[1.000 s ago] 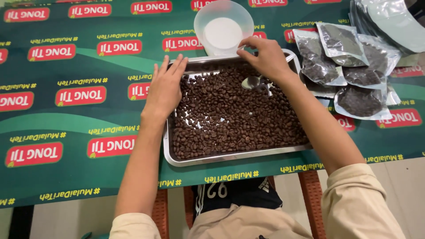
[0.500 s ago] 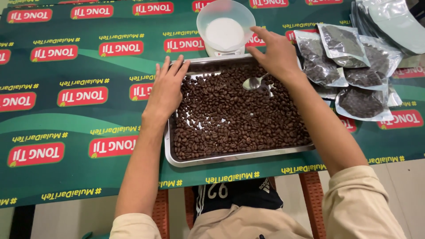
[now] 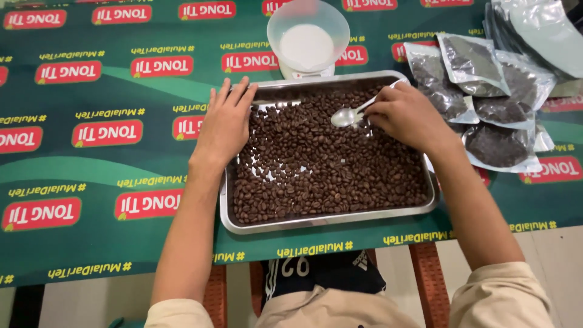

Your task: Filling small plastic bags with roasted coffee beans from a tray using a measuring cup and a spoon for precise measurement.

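Note:
A shallow metal tray (image 3: 331,218) holds a layer of dark roasted coffee beans (image 3: 328,167). My left hand (image 3: 226,124) lies flat on the tray's left rim, fingers together and pointing away from me. My right hand (image 3: 408,115) is over the tray's far right part, its fingers closed on the handle of a metal spoon (image 3: 347,115). The spoon's bowl rests on the beans. Just beyond the tray stands a clear plastic bowl (image 3: 308,36) on a small white scale.
Several clear pouches filled with beans (image 3: 486,91) lie to the right of the tray. A pile of silver pouches (image 3: 540,30) sits at the far right corner. A green printed cloth (image 3: 103,158) covers the table; its near edge runs below the tray.
My right hand came back from the bowl's rim, moved down over the tray and took hold of the spoon's handle. My left hand stayed on the tray's left rim.

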